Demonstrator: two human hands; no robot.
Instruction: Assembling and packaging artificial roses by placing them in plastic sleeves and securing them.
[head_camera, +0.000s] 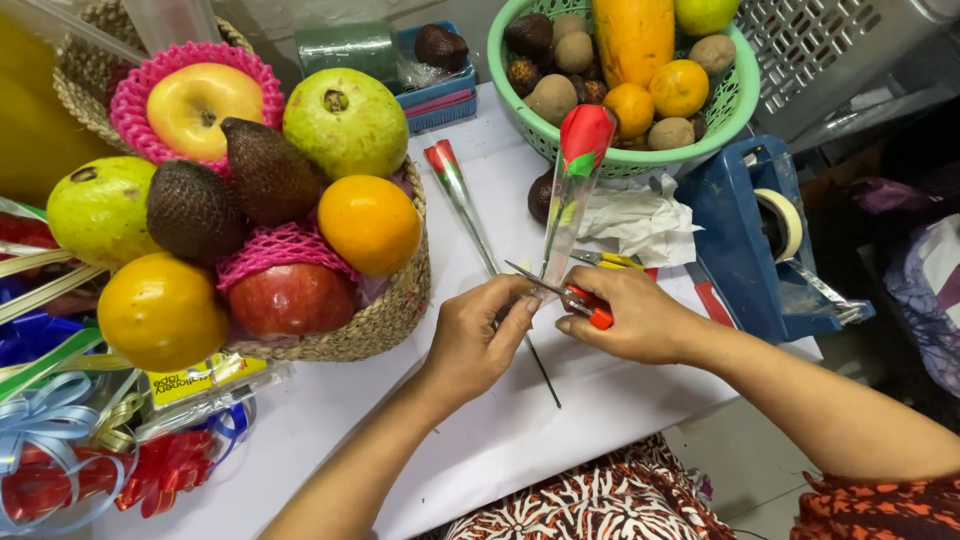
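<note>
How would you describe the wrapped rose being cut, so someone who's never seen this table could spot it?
Start at the green plastic basket of fruit at the table's far edge. Just below it, the left hand and the right hand, which works orange-handled scissors, meet at an upright red rose in a clear sleeve. A second rose lies flat; this one stands upright.

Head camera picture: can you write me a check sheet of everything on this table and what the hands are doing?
Surface: white table, mostly covered.
Job's things: wrapped red artificial rose, upright; red-handled scissors open at its wrap.
Clutter: woven fruit basket; green basket of fruit; second wrapped rose lying flat; blue tape dispenser; ribbons; crumpled paper.
Grips: left hand pinches the rose's wrap low down; right hand holds the scissors.
Cables: nothing seen.
Surroundings: grey crate behind; patterned clothing at the bottom edge.
</note>
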